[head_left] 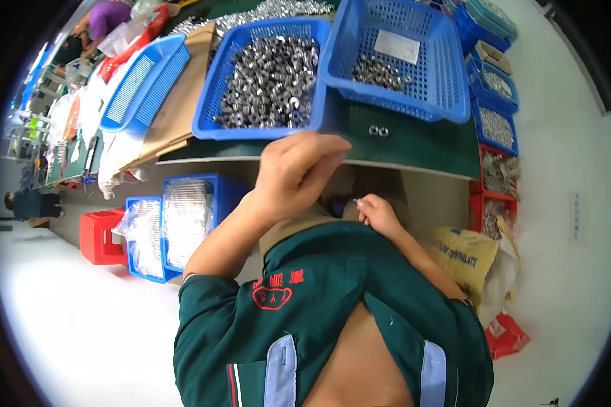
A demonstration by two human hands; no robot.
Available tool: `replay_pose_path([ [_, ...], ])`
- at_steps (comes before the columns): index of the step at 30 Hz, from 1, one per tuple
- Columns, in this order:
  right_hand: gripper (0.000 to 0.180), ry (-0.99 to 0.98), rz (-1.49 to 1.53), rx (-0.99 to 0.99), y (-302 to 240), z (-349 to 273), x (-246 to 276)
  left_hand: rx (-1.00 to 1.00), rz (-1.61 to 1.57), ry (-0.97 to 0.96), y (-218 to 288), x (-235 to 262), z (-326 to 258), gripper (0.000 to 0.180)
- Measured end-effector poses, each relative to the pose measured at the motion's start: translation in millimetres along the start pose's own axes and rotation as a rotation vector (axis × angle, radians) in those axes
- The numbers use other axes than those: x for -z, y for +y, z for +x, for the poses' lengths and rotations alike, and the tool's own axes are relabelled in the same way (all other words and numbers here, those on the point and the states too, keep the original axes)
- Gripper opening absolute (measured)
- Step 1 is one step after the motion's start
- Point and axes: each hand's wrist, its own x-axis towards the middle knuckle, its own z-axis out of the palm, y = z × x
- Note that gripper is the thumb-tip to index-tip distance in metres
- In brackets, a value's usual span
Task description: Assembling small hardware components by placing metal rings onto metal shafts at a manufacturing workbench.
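My left hand [296,169] is raised at the table's near edge, just in front of a blue basket [205,108] of small shiny metal rings [271,81]. Its fingers are curled together, and anything inside them is hidden. Lower and to the right, close to my lap, my right hand [379,213] pinches a tiny pale, shiny piece at its fingertips, too small to name. A second blue basket [448,88] holds a smaller heap of metal parts [378,73] and a white paper card [397,47]. Two metal rings [379,131] lie on the green tabletop [428,146] before it.
A light-blue basket [137,88] rests on cardboard [183,102] at left. Below stand blue crates [217,203] of bagged parts and a red stool [102,237]. Stacked blue and red bins [478,173] and a yellow sack [455,254] line the right. People work at far left.
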Motion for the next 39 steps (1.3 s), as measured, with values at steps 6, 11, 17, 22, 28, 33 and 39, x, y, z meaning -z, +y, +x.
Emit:
replay_pose_path([
  [6, 0.025, 0.053, 0.035, -0.077, -2, -32, -1, 0.08, -0.112, -0.051, -38, -28, -22, 0.017],
  [11, 0.026, 0.102, 0.219, -0.186, -2, -41, -2, 0.195, -0.256, -0.006, -42, -18, -33, 0.015],
  [17, 0.023, -0.019, -0.035, -0.126, -5, -20, -5, 0.353, -0.292, 0.094, -43, 1, -77, 0.014],
  [22, 0.022, -0.078, -0.019, -0.134, -3, 0, -9, 0.52, -0.296, 0.175, -43, 10, -123, 0.014],
  [28, 0.023, -0.098, -0.048, -0.169, -9, 8, -7, 0.741, -0.341, 0.237, -53, 6, -150, 0.013],
  [33, 0.024, 0.064, 0.071, -0.236, -29, -9, -2, 0.706, -0.37, 0.229, -57, 6, -141, 0.012],
  [39, 0.024, 0.147, 0.181, -0.253, -21, -36, 5, 0.627, -0.391, 0.131, -63, -6, -125, 0.013],
])
